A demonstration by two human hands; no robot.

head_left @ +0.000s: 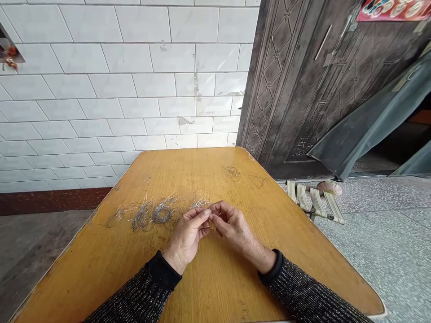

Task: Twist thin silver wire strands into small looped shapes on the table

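My left hand (188, 233) and my right hand (234, 226) meet over the middle of the wooden table (218, 287). Both are closed, thumbs and forefingers pinched together with the tips touching. Whatever lies between them is too thin or too hidden to make out. Just behind my left hand, loose ends of thin metal wire (199, 200) stick up, partly covered by the fingers. To its left lie a round coil of silvery wire (162, 212), a looser wire bundle (142, 216) and some spread wire strands (117, 215).
Farther back on the right are a small loose wire coil (231, 171) and a bent piece of wire (258, 180). A white tiled wall (144, 85) stands behind the table. At right are a dark carved door (289, 89), a grey curtain (373, 116) and a strapped folding stool (314, 202).
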